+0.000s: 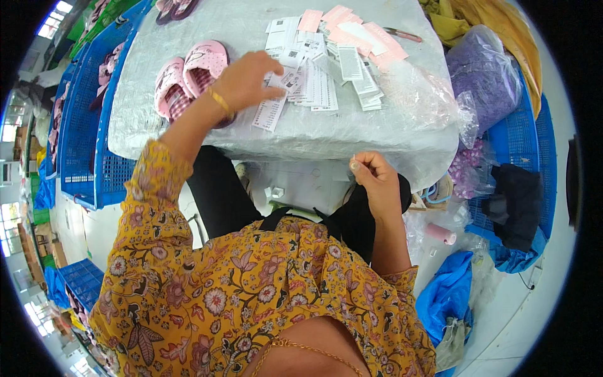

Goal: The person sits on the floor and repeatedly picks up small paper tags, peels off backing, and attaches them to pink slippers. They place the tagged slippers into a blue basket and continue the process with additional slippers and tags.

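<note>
My left hand (251, 81) reaches over the plastic-covered table (141, 119), its fingers bent and apart, with nothing visibly held. Just beyond its fingertips lies a spread of white printed tags (314, 85); one loose white tag (270, 113) sits close to the thumb. A pair of pink slippers (206, 60) with checked insoles rests to the left, partly covered by my left wrist. Below the table's near edge, over my right thigh, my right hand (377, 179) is closed in a pinch. A tiny pale bit shows at its fingertips, too small to name.
Pink tags (358, 34) and a thin tool (403, 34) lie at the back. Clear plastic wrap (418, 94) bunches on the right. Blue crates (113, 173) stand left, more slippers inside. Purple bags (483, 75) fill the right side, above a blue sack (446, 283).
</note>
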The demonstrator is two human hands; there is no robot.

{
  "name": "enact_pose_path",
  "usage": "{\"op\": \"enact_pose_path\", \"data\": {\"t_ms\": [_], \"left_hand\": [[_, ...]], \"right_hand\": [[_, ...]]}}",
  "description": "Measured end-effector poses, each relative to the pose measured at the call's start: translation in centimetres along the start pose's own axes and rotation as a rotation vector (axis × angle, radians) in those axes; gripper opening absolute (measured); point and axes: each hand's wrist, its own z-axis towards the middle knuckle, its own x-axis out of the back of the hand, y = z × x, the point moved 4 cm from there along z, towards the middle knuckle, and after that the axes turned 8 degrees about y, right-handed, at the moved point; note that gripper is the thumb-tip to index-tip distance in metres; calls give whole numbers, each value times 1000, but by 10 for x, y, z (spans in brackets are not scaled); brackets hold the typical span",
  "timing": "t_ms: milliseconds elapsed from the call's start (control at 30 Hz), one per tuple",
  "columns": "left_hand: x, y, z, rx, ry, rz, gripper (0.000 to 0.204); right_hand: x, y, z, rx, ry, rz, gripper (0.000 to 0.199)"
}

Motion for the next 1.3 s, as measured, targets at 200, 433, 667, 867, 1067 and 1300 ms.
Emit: {"op": "enact_pose_path", "data": {"t_ms": [200, 433, 667, 867, 1067, 1300], "left_hand": [[-13, 50, -95, -18, 65, 39, 66], [-32, 39, -122, -130, 360, 53, 43], [-13, 38, -120, -146, 544, 125, 31], [8, 59, -131, -170, 712, 144, 20], [13, 75, -145, -186, 700, 117, 16], [11, 85, -154, -159, 613, 28, 31]], "right_hand": [[-11, 1, -2, -9, -27, -68, 13], [-33, -4, 2, 61, -30, -133, 10], [-61, -9, 6, 86, -136, 11, 13], [-99, -26, 15, 98, -115, 202, 14], [-150, -26, 46, 151, -131, 67, 16], [-152, -7, 40, 175, -64, 96, 12]]}}
